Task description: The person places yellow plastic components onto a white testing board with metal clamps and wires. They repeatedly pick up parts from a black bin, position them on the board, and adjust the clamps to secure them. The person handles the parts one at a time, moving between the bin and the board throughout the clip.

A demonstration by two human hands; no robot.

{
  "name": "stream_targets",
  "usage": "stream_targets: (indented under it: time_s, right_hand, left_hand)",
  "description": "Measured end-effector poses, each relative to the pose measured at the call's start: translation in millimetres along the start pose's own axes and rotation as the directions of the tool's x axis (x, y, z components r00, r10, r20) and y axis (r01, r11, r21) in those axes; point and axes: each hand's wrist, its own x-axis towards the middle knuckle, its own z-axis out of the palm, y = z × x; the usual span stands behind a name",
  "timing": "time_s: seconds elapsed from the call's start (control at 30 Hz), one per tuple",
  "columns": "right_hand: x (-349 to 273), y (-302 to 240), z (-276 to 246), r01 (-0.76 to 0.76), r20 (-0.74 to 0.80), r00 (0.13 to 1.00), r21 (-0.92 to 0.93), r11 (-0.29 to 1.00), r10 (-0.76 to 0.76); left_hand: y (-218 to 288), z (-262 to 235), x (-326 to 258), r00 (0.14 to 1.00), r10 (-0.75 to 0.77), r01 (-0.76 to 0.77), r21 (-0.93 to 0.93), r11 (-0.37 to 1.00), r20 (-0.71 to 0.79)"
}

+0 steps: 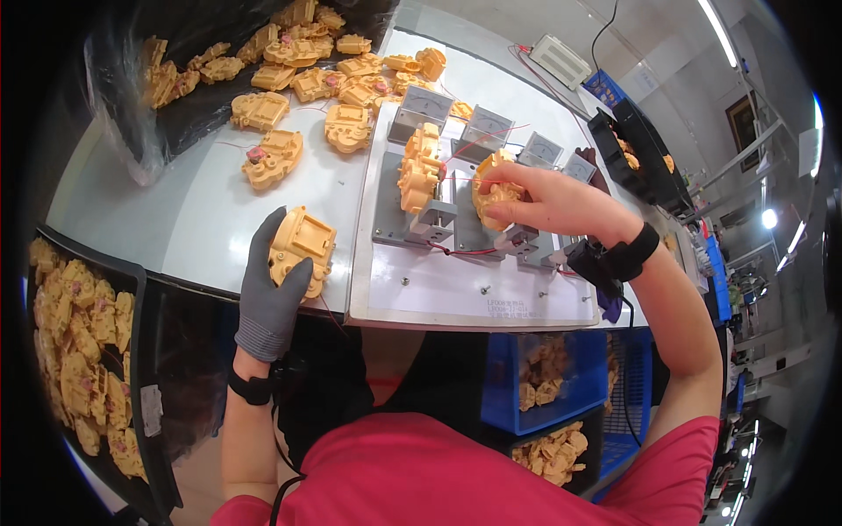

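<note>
The grey-gloved left hand gripped a yellow moulded plastic housing at the white tabletop's six o'clock edge; the bare right hand clamped another yellow housing onto the grey test fixture.

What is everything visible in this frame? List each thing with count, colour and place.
Yellow plastic housing: one, yellow, held at the table's near edge.
Yellow housing: one, on the right fixture.
Yellow housing: one, on the left fixture.
Loose housings: many, yellow, far left of table.
Test board: one, white, centre.
Panel meters: four, grey, behind the fixtures.
Left tray: one, black, full of housings.
Blue crate: one, under the table.
Left hand: grey glove, holds housing.
Right hand: bare, grips housing.
</note>
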Motion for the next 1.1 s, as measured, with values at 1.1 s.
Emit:
stream_targets:
  time_s: [1.1]
  right_hand:
    - [-81.1,-60.1,169.4,0.392,-0.411,0.911,0.891,0.229,0.039]
  left_hand:
    - [71.5,81.4,-62.3,0.917,-0.140,0.209,-0.152,0.966,0.373]
